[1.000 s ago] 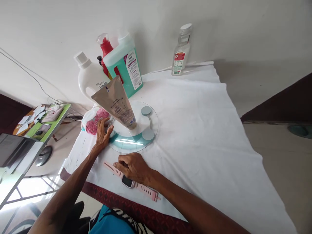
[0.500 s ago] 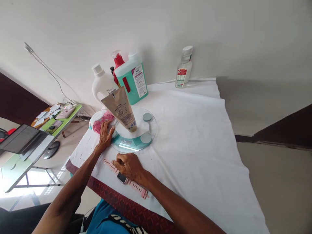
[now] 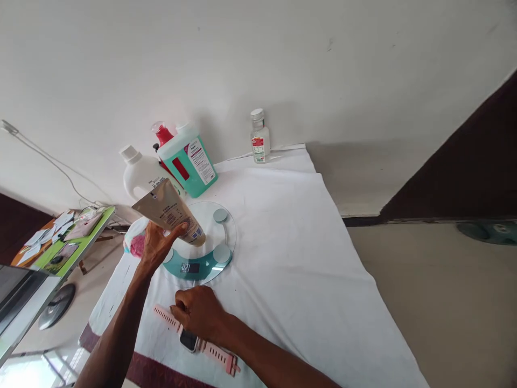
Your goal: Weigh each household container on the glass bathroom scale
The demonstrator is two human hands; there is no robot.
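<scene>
A tan squeeze tube (image 3: 167, 207) stands cap-down and leaning to the left on the round glass scale (image 3: 208, 265). My left hand (image 3: 155, 247) is closed round its lower part, thumb across the front and fingers hidden behind. Lit digits show on the scale's display, too small to read surely. Just in front of the scale, my right hand (image 3: 200, 311) rests with its fingers curled in a loose fist, nothing showing in them. Partly under that hand lies a smartwatch (image 3: 189, 339) with a pink strap stretched out on the cloth.
Behind the scale stand a white jug (image 3: 139, 172), a green-liquid bottle (image 3: 197, 172) and a red pump bottle (image 3: 163, 133). A clear glass bottle (image 3: 260, 137) is by the wall. A pink-and-white cloth bundle (image 3: 135, 242) lies left of the scale. White cloth (image 3: 291, 258) covers the table.
My left hand has moved from the scale's left edge up onto the tube and closed round it. The view has shifted right. My right hand stays by the watch.
</scene>
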